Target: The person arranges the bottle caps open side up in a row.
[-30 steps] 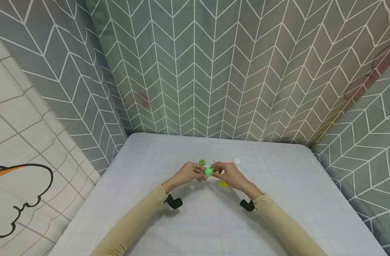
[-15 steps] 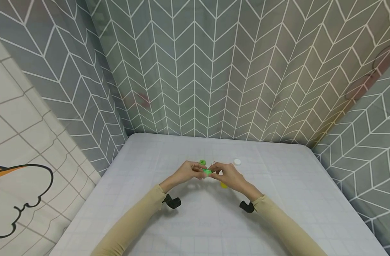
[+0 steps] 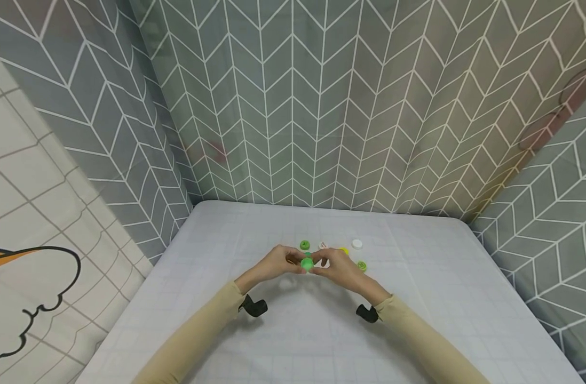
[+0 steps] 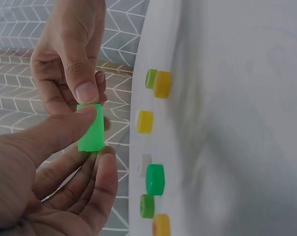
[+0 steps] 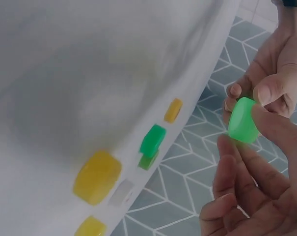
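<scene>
In the head view, my left hand [image 3: 274,262] and right hand [image 3: 343,271] meet over the table, holding a bright green bottle cap [image 3: 307,264] between them. The left wrist view shows this cap [image 4: 92,132] raised off the table, the left thumb lying across it with fingers beneath. From the opposite side, the right hand [image 4: 69,54] pinches the cap's edge. In the right wrist view, the round face of the cap [image 5: 242,120] is turned partly toward the camera, between the fingertips of both hands.
Beyond the hands, several caps lie on the white-covered table [image 3: 293,330]: a green one [image 3: 305,245], a white one [image 3: 357,244], a yellow one [image 3: 344,250] and a patterned green one [image 3: 362,265]. An orange cap [image 4: 161,225] shows from the left wrist. Patterned curtains surround the table.
Both hands have shifted slightly left and toward the body with the green cap. The cap has turned between the fingers, and its round face shows again. A patterned green cap beside the right hand is now uncovered.
</scene>
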Available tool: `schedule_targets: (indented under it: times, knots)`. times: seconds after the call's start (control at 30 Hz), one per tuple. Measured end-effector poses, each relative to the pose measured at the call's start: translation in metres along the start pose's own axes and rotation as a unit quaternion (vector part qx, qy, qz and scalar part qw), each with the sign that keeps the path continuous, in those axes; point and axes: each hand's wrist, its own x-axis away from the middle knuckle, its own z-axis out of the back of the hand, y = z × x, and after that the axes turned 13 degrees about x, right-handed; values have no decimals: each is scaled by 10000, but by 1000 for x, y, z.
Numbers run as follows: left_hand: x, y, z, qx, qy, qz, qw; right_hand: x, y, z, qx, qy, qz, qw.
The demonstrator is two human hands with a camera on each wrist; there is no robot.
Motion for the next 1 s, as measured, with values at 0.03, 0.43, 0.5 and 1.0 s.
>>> schedule_targets:
  times: [0.03,0.43,0.5,1.0]
  knots:
    - [3,1,1,-40,-26,-17,10000,0,-2,0,24,-26,-23,10000]
    - [32,34,19,-1173,-1072,236,9870,-2,-40,-8,626,-625,464,9950]
    - [38,38,18,-1351,-1230,351,9825,-1,-46,-10,650,-766,616,9930]
    - [76,51,-5,-2380,-1849,1192,9460,15,-84,-30,1696,-1274,1684,9626]
